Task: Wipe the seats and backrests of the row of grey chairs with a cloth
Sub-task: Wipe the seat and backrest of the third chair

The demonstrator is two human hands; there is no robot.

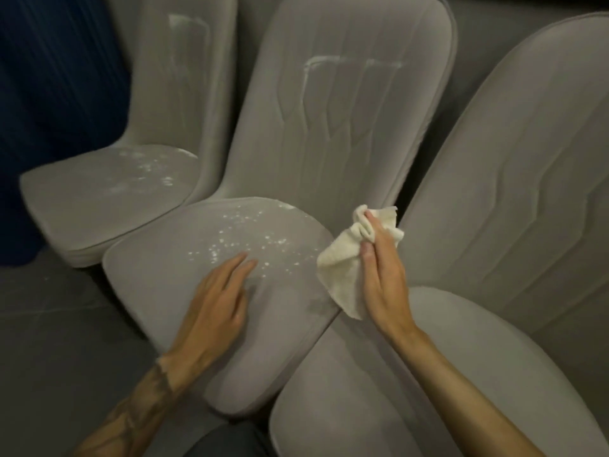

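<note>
Three grey upholstered chairs stand side by side. The right hand (pixel 379 278) forms a closed grip on a cream cloth (pixel 342 258), thumb and fingers pinching bunched fabric near its top while the lower corner hangs loose. This grip hovers above the gap where the middle chair's seat (pixel 184 278) meets the right chair's seat (pixel 395 374); whether the hanging corner touches the upholstery cannot be told.

To the left of the cloth grip, the left hand (pixel 214 308) lies flat and open on the middle seat, fingers spread and extended, holding nothing. Just beyond its fingertips, and to the left of the cloth, white specks (pixel 237 239) are scattered across the seat.

Behind the cloth grip rises the middle backrest (pixel 329 133), stitched with vertical seams and marked high up by pale streaks (pixel 349 62). Farther left of both hands, the left chair (pixel 108 206) carries similar white flecks on its seat and a faint pale smear on its backrest. To the right of the cloth grip, the right backrest (pixel 514 179) leans away, with angular stitched lines and no visible marks.

Beyond the left chair hangs a dark blue pleated curtain (pixel 56 77). Grey floor tiles (pixel 59 341) lie below the left forearm, which bears dark tattoo markings too blurred to read. No brand, label or writing can be read anywhere.
</note>
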